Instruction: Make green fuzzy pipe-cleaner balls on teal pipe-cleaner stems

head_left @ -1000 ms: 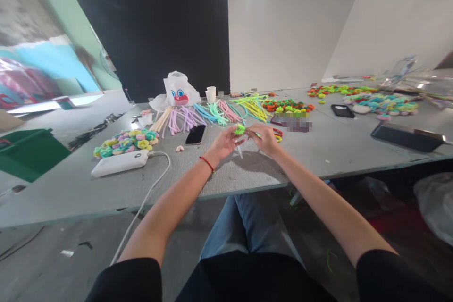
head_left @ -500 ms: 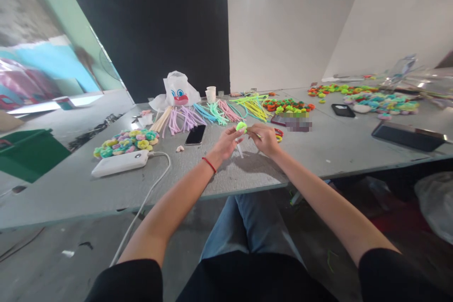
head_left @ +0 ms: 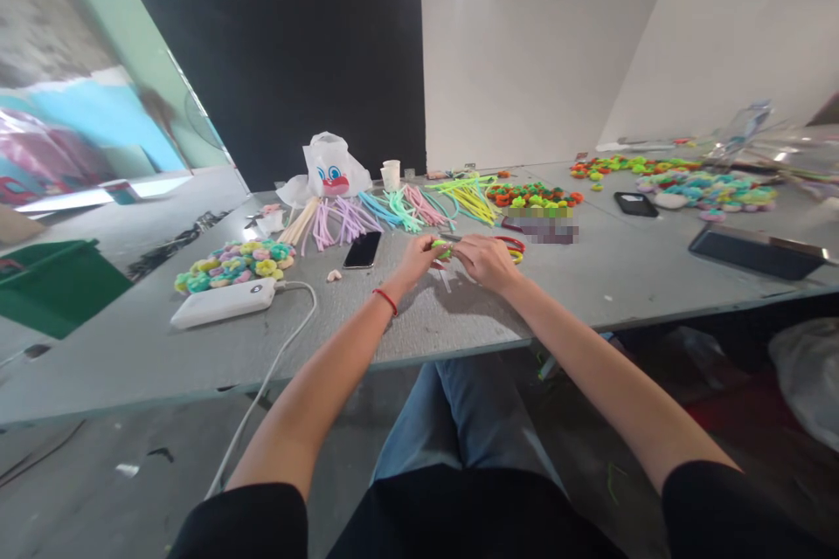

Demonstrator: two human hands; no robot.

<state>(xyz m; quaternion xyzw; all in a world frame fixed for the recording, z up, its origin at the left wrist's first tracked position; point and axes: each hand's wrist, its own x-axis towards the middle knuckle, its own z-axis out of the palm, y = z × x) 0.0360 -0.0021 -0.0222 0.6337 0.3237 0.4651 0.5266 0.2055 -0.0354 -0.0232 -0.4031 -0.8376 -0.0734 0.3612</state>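
My left hand [head_left: 419, 262] is closed, its fingertips pinching a small yellow-green pipe cleaner piece [head_left: 444, 251]. From the other side my right hand [head_left: 486, 262] meets it, fingers bent and pressed on the same piece. Most of the piece is hidden by the fingers, so its shape is unclear. A thin whitish strip [head_left: 447, 281] shows just beneath the hands; whether it is held or lying on the table I cannot tell. Red and yellow pipe cleaners [head_left: 516, 250] lie beside my right hand. Behind the hands, loose pipe cleaners [head_left: 412, 208] are fanned out by colour.
A phone [head_left: 363, 251], a white power bank [head_left: 224, 304] with a cable, and a pile of pastel fuzzy flowers [head_left: 239, 264] lie to the left. Orange and green fuzzy pieces [head_left: 534, 196] are heaped behind. On the right are a dark phone [head_left: 635, 204] and a dark tablet-like device [head_left: 753, 253].
The yellow-green piece is lower and more covered by my fingers. My right hand has shifted slightly left and turned more over the piece; the hands are closer together.
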